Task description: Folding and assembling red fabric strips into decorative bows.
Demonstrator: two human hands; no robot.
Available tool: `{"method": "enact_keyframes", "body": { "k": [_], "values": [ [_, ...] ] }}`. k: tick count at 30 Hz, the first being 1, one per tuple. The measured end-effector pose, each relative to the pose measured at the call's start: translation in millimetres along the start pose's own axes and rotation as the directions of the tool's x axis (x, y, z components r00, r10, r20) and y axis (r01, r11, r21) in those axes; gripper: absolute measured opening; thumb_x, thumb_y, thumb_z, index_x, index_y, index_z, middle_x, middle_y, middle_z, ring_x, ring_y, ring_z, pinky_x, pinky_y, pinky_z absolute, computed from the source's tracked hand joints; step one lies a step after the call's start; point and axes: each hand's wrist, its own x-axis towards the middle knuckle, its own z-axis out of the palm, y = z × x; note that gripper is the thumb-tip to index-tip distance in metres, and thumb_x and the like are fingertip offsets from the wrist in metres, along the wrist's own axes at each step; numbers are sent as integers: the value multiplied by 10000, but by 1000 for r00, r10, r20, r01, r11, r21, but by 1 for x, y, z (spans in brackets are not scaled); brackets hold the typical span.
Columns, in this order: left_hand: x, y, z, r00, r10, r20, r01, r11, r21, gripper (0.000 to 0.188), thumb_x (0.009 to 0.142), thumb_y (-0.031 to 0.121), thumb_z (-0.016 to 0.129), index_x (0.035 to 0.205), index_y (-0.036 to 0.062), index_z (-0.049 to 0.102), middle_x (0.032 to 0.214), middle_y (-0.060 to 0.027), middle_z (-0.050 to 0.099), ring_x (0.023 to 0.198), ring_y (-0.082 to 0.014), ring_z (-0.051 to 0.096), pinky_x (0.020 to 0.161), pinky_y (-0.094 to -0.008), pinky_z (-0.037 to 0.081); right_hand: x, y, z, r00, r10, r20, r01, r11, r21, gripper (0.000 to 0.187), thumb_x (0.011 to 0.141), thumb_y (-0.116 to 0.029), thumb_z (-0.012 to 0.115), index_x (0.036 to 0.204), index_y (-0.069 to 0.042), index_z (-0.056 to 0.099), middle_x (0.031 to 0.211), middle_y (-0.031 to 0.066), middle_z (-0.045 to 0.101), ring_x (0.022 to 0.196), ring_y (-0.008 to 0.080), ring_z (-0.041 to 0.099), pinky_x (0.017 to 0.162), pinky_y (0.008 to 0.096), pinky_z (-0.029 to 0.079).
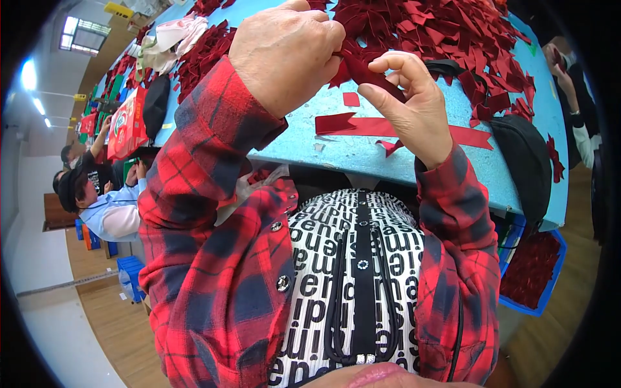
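A dark red velvet ribbon (358,66) stretches between my two hands above the table. My left hand (288,55) is closed around its far end, the fingertips turned away from view. My right hand (417,107) curls round the other end, thumb and forefinger bent about it. Below them a longer red ribbon strip (372,127) with a notched piece at its left lies flat on the blue table (304,143). A small red square (350,99) sits just above that strip, and a red scrap (389,147) lies under it.
Heaps of cut red ribbon pieces (440,32) cover the table's far side. A black pouch (522,161) hangs over the right edge, above a blue crate (561,258) of red pieces. Pale cloth (171,39) and a red bag (128,123) are at left. Co-workers (97,194) sit farther left.
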Motion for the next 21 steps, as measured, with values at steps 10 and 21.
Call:
{"method": "enact_keyframes", "body": {
  "k": [10, 21],
  "values": [
    [-10, -21, 28, 989, -50, 138, 64, 993, -98, 102, 740, 207, 647, 767, 115, 682, 755, -44, 661, 823, -227, 639, 676, -365, 534, 12, 1, -10, 949, -290, 122, 314, 882, -350, 251, 803, -68, 728, 1046, -20, 682, 966, 51, 601, 823, 112, 555, 724, 247, 465],
    [-13, -29, 46, 918, 40, 394, 124, 916, -380, 163, 744, 224, 669, 781, 65, 682, 754, -109, 669, 729, -274, 652, 654, -382, 514, 25, 8, -25, 948, -43, 316, 128, 959, -254, 192, 873, -59, 649, 1056, -11, 684, 864, 32, 606, 757, 88, 549, 672, 210, 446]
  ]
}}
